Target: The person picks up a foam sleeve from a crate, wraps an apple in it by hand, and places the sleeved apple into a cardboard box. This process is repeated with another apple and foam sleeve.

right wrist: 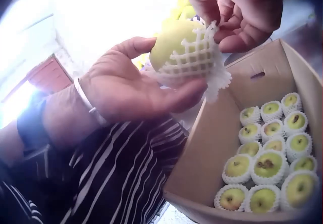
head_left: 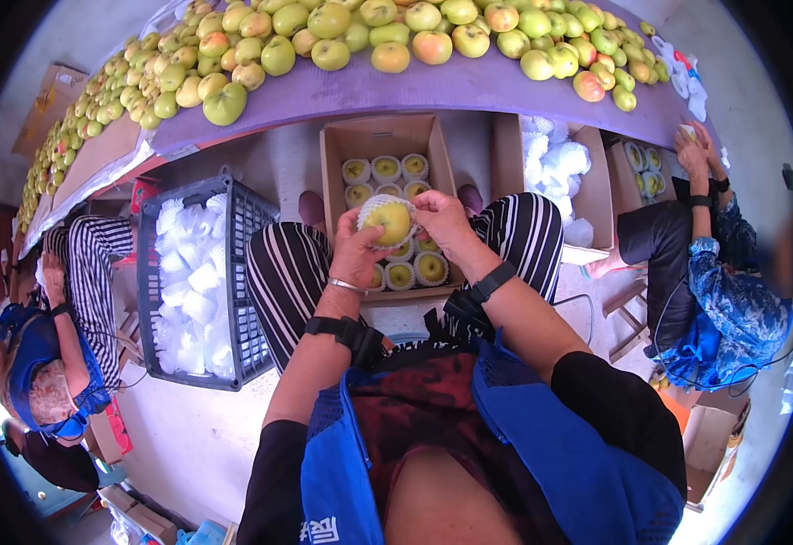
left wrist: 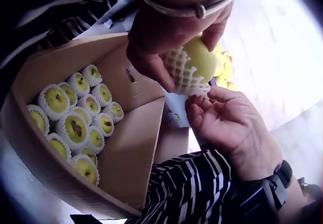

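Note:
My left hand (head_left: 355, 254) grips a yellow-green apple (head_left: 392, 216), its fingers and thumb curled round the fruit. A white foam net (right wrist: 194, 57) covers part of the apple, while smooth bare skin shows on one side in both wrist views. With thumb and fingertips, my right hand (head_left: 446, 225) pinches the net's edge. Beneath both hands stands an open cardboard box (head_left: 385, 132). Inside it, several netted apples (left wrist: 75, 128) sit in rows with their stem or blossom ends facing up.
Loose apples (head_left: 328, 54) cover the purple table (head_left: 278, 104) ahead. To the left, a dark plastic crate (head_left: 251, 318) holds white foam nets (head_left: 192, 282); another box (head_left: 601, 182) with nets stands at right. People sit on both sides, one hand (head_left: 694, 154) near the table's right end.

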`<state>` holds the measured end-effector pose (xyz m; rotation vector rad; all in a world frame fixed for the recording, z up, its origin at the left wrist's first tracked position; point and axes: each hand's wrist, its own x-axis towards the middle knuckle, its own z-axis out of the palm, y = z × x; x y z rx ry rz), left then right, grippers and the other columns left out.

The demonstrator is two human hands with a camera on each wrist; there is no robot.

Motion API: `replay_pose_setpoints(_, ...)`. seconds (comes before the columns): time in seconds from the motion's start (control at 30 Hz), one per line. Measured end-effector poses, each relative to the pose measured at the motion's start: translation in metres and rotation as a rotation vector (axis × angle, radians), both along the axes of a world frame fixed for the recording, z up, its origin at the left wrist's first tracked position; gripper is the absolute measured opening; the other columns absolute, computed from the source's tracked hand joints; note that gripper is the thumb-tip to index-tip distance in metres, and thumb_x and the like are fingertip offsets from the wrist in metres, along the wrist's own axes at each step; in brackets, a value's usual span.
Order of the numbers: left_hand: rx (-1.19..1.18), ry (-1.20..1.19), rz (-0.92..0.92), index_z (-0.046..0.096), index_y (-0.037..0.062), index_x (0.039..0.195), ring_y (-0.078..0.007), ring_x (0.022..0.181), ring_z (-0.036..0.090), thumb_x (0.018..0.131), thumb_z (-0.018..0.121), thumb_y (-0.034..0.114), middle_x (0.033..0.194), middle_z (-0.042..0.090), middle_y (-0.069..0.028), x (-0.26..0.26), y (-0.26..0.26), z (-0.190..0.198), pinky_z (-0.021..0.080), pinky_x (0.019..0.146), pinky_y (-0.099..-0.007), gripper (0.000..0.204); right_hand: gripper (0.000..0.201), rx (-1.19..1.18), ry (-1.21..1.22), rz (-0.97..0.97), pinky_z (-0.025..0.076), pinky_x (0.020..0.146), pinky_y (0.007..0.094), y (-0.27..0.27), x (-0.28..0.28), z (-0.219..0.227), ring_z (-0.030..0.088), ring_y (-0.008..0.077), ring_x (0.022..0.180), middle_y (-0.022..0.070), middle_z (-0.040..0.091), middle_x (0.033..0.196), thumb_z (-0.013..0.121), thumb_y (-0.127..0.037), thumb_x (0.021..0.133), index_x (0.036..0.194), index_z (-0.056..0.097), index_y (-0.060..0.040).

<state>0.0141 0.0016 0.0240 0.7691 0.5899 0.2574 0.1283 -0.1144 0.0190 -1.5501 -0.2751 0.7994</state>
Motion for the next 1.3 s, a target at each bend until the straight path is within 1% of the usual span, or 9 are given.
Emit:
replay_pose_setpoints(0.13, 0.041, 0.118, 0.050, 0.035, 0.0079, 0.110, -0.0266, 0.095, 0.052, 0.071, 0.055, 0.004, 0.108, 0.047, -0.0115, 0.001, -0.002, -0.003, 0.049, 0.073, -0.0464, 0.044, 0.014, -0.036, -0.095, -0.022, 0.046, 0.057, 0.0240, 0.003, -0.001, -0.005, 0.055, 0.0117, 0.067, 0.0041, 0.057, 0.076, 0.057, -0.008, 0.074, 0.086, 0.056, -0.0005)
replay_pose_setpoints(0.2, 0.045, 0.150, 0.083, 0.036, 0.0078, 0.109, -0.0260, 0.094, 0.053, 0.071, 0.056, 0.004, 0.107, 0.047, -0.0112, 0.002, -0.002, -0.001, 0.049, 0.072, -0.0458, 0.044, 0.011, -0.037, -0.564, 0.033, 0.046, 0.055, 0.0208, 0.004, -0.003, -0.005, 0.053, 0.0074, 0.063, 0.0008, 0.055, 0.072, 0.056, -0.006, 0.076, 0.086, 0.054, -0.0023)
replay_pose_setpoints(0.23, 0.048, 0.183, 0.115, 0.037, 0.0078, 0.109, -0.0255, 0.094, 0.053, 0.071, 0.056, 0.005, 0.107, 0.048, -0.0110, 0.002, -0.002, -0.001, 0.048, 0.071, -0.0451, 0.043, 0.011, -0.039, -0.563, 0.035, 0.046, 0.055, 0.0208, 0.004, -0.005, -0.004, 0.053, 0.0074, 0.063, 0.0008, 0.055, 0.072, 0.056, -0.006, 0.076, 0.086, 0.054, -0.0023)
replay_pose_setpoints(0.43, 0.011, 0.137, 0.196, 0.036, 0.0061, 0.109, -0.0251, 0.091, 0.052, 0.071, 0.055, 0.004, 0.107, 0.045, -0.0133, 0.002, 0.002, -0.008, 0.049, 0.067, -0.0409, 0.043, 0.013, 0.218, 0.047, 0.125, 0.044, 0.058, 0.0203, 0.004, -0.006, 0.004, 0.051, 0.0056, 0.065, 0.0017, 0.055, 0.075, 0.053, -0.002, 0.075, 0.088, 0.053, -0.0021)
replay_pose_setpoints(0.6, -0.019, 0.032, 0.114, 0.035, 0.0061, 0.112, -0.0241, 0.091, 0.052, 0.072, 0.055, 0.004, 0.107, 0.046, -0.0117, 0.000, 0.006, -0.012, 0.048, 0.068, -0.0405, 0.045, 0.023, 0.096, -0.572, 0.155, 0.045, 0.059, 0.0212, 0.003, -0.016, 0.015, 0.051, 0.0072, 0.067, 0.0019, 0.051, 0.080, 0.056, 0.002, 0.070, 0.093, 0.053, -0.0023)
replay_pose_setpoints(0.8, 0.175, 0.085, 0.129, 0.035, 0.0104, 0.114, -0.0248, 0.092, 0.052, 0.071, 0.059, 0.006, 0.105, 0.048, -0.0104, 0.003, -0.006, 0.001, 0.048, 0.069, -0.0417, 0.049, 0.022, 0.195, -0.701, 0.287, 0.044, 0.060, 0.0213, 0.002, -0.020, 0.024, 0.052, 0.0079, 0.068, 0.0015, 0.051, 0.081, 0.056, 0.002, 0.070, 0.092, 0.053, -0.0024)
replay_pose_setpoints(0.9, 0.131, 0.066, 0.127, 0.035, 0.0117, 0.114, -0.0255, 0.091, 0.053, 0.071, 0.059, 0.006, 0.105, 0.049, -0.0100, 0.002, -0.003, 0.005, 0.048, 0.069, -0.0428, 0.049, 0.015, 0.302, -0.231, 0.103, 0.044, 0.060, 0.0225, 0.002, -0.013, 0.017, 0.052, 0.0091, 0.067, 0.0014, 0.053, 0.083, 0.054, -0.002, 0.075, 0.090, 0.054, -0.0024)
replay_pose_setpoints(1.03, -0.053, -0.016, 0.076, 0.043, 0.0114, 0.114, -0.0235, 0.097, 0.053, 0.071, 0.060, 0.019, 0.106, 0.054, -0.0072, -0.001, 0.002, 0.009, 0.046, 0.074, -0.0419, 0.047, 0.013, 0.098, -0.087, -0.250, 0.040, 0.058, 0.0213, -0.002, 0.010, 0.006, 0.050, 0.0078, 0.068, 0.0001, 0.055, 0.079, 0.054, -0.013, 0.079, 0.090, 0.056, -0.0058)
replay_pose_setpoints(1.3, -0.058, -0.146, -0.006, 0.046, 0.0068, 0.113, -0.0230, 0.098, 0.052, 0.071, 0.059, 0.022, 0.107, 0.055, -0.0074, 0.003, 0.003, 0.003, 0.042, 0.080, -0.0390, 0.047, 0.016, 0.151, 0.010, -0.093, 0.034, 0.058, 0.0212, -0.002, 0.008, 0.018, 0.044, 0.0050, 0.067, -0.0028, 0.052, 0.074, 0.059, -0.020, 0.077, 0.085, 0.057, -0.0064)
